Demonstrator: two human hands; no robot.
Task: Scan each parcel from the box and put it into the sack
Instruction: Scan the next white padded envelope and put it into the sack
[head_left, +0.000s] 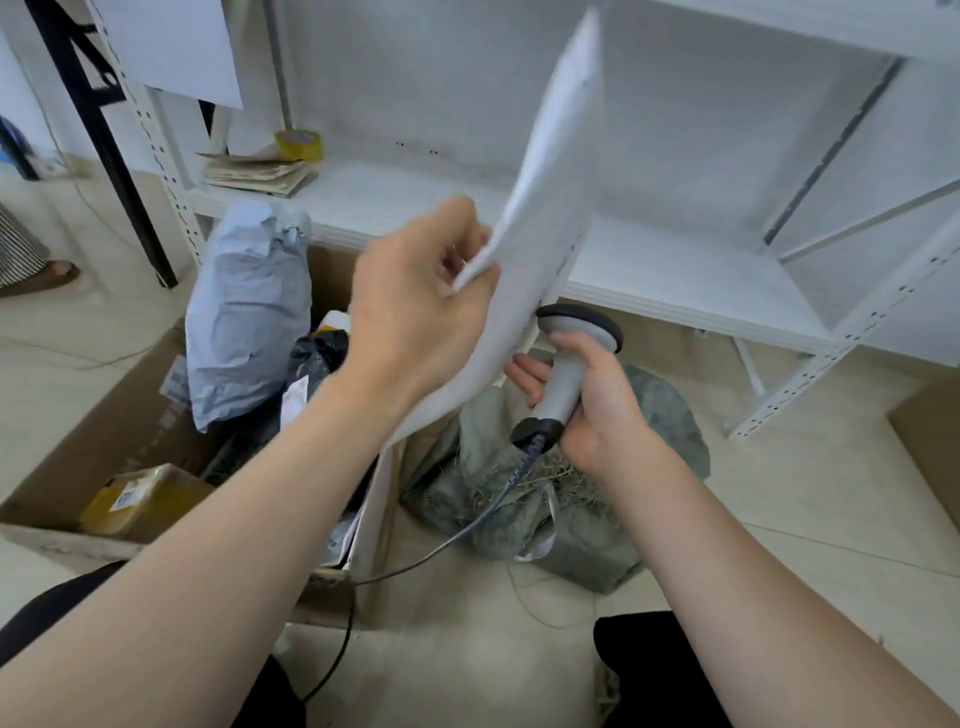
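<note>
My left hand (415, 296) grips the edge of a flat white parcel envelope (540, 208), held up on edge and tilted to the upper right. My right hand (597, 405) grips the handle of a grey barcode scanner (563, 374); its black-rimmed head sits close against the envelope's lower face. A dark cable runs from the scanner's base down to the floor. The open cardboard box (104, 431) lies to the left with several parcels inside: a grey-blue bag (249, 312), a black bag (317, 353) and a yellow packet (140, 499). The grey-green sack (571, 519) lies crumpled on the floor beneath my right hand.
A white metal shelf (675, 270) runs behind the box and sack, with stacked papers and a yellow tape roll (298, 145) at its left end. A black post (104, 145) stands at the far left. A cardboard edge (930, 441) shows at the right. My knees are at the bottom.
</note>
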